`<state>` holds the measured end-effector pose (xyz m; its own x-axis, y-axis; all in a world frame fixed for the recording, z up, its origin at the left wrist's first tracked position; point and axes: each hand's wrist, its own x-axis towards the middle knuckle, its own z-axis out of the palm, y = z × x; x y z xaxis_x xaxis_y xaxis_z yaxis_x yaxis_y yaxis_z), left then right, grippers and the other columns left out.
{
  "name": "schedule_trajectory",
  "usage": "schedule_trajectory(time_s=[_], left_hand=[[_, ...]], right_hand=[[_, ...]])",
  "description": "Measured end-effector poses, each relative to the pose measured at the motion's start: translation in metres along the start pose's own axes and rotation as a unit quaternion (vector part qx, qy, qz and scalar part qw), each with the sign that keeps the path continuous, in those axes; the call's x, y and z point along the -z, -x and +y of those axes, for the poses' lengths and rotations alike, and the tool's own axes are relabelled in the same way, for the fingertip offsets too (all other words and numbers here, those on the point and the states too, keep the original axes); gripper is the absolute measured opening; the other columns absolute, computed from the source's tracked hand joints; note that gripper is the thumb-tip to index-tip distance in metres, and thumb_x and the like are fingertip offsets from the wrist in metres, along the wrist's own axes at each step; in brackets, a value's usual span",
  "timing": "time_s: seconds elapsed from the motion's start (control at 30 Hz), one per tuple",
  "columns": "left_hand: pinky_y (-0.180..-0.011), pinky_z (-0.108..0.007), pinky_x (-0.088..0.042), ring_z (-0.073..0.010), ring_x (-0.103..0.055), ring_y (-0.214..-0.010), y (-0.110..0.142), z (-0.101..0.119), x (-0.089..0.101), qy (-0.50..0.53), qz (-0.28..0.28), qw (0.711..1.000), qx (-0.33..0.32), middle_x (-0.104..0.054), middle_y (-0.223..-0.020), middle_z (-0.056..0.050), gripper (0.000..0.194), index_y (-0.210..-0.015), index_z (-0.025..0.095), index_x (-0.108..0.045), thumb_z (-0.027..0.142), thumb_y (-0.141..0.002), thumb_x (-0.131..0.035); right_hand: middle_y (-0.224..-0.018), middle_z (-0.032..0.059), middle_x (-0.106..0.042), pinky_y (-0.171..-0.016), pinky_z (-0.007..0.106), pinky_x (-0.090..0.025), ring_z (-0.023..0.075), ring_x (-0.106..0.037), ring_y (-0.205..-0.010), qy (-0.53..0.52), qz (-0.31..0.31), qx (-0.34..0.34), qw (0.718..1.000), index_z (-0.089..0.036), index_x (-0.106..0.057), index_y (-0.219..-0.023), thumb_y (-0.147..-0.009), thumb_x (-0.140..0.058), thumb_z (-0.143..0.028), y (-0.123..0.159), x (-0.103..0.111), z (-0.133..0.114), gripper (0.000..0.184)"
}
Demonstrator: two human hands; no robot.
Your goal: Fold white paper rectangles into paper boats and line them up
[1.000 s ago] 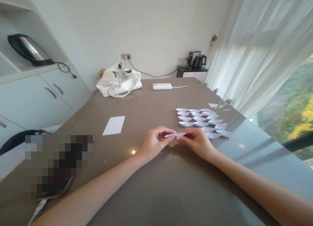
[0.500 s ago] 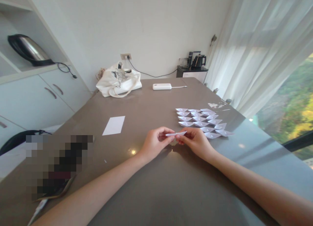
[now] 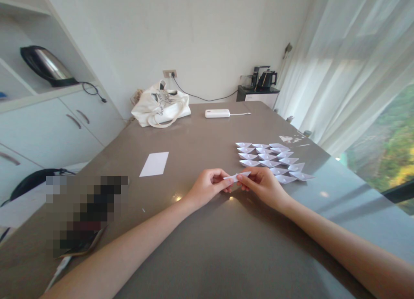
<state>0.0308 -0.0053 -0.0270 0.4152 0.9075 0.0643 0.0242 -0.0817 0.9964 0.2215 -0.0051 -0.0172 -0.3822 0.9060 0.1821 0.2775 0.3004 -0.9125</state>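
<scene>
A small white paper boat [image 3: 237, 177] is held just above the table between my two hands. My left hand [image 3: 211, 183] pinches its left end between thumb and fingers. On the other end, my right hand [image 3: 263, 183] has its thumb pressed against the near side, with the fingers curled behind. Beyond my right hand, several finished-looking paper boats [image 3: 270, 163] stand in close rows on the table. A flat sheet of white paper [image 3: 154, 164] lies by itself to the left of my hands.
The grey-brown table [image 3: 194, 144] also bears a white bag [image 3: 161, 107], a white power bank [image 3: 217, 113] with a short cable, and paper scraps [image 3: 289, 138] near the right edge. A phone-like device [image 3: 87, 221], blurred out, lies at left with a white cable.
My right thumb has shifted up onto the near side of the paper boat, which shows more of its face. The whole view has moved slightly, so everything sits a little further right.
</scene>
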Motion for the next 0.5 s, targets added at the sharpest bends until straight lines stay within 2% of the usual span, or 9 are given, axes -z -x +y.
schedule_trajectory(time_s=[0.07,0.27,0.5], left_hand=[[-0.062,-0.022,-0.048,-0.0110,-0.060,-0.062,0.0002,-0.0006,-0.0007,-0.007,-0.004,1.000,0.005,-0.066,-0.069,-0.004,0.029,-0.081,0.011,-0.066,0.039,-0.076,-0.068],[-0.056,-0.020,-0.045,-0.0095,-0.057,-0.055,0.0016,0.0033,-0.0032,-0.010,0.019,1.000,-0.005,-0.062,-0.061,-0.002,0.030,-0.073,0.010,-0.062,0.040,-0.077,-0.066],[-0.055,-0.020,-0.044,-0.0088,-0.055,-0.055,0.0010,0.0026,-0.0033,-0.006,0.019,1.000,-0.001,-0.059,-0.061,-0.001,0.030,-0.074,0.011,-0.058,0.040,-0.078,-0.065]], right_hand=[[-0.059,0.0023,-0.060,-0.049,0.023,-0.041,0.0121,-0.053,-0.053,0.004,-0.002,-0.003,1.000,-0.012,-0.063,-0.073,-0.084,-0.058,-0.040,0.0011,-0.0003,-0.0008,0.030],[-0.055,0.0017,-0.058,-0.048,0.023,-0.040,0.0122,-0.053,-0.050,0.015,0.015,-0.008,1.000,-0.014,-0.060,-0.067,-0.083,-0.058,-0.040,0.0009,-0.0039,-0.0031,0.030],[-0.059,0.0015,-0.059,-0.048,0.022,-0.039,0.0114,-0.053,-0.052,-0.008,-0.006,-0.019,1.000,-0.013,-0.062,-0.071,-0.083,-0.059,-0.040,0.0004,-0.0043,-0.0042,0.029]])
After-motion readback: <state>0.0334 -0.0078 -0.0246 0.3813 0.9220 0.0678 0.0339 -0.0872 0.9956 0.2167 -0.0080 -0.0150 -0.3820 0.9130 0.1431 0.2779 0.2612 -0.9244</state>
